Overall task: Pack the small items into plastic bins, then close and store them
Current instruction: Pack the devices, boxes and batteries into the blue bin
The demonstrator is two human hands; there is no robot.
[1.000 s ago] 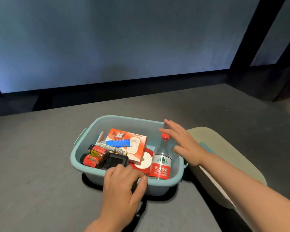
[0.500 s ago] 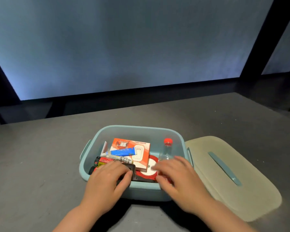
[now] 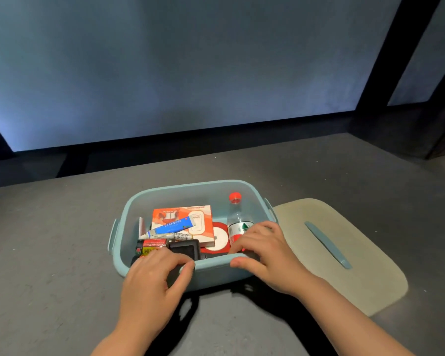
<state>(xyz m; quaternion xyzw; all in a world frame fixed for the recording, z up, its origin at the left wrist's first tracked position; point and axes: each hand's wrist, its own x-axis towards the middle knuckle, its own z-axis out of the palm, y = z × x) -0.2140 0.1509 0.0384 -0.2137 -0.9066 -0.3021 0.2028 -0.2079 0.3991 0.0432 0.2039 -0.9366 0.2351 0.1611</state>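
Observation:
A pale blue plastic bin stands open on the grey table. Inside lie an orange box, a blue tube, red batteries, a black device, a red and white disc and a small water bottle with a red cap. My left hand grips the bin's near wall, fingers inside and thumb outside. My right hand holds the same wall further right, its fingers over the rim beside the bottle. The beige lid lies flat to the right of the bin.
The lid has a blue-grey handle strip on top and touches the bin's right side. A dark wall ledge runs along the back of the grey table. A black post rises at the back right.
My right hand has left the bottle at the bin's right side and come down onto the near rim. My left hand has stayed on the near wall.

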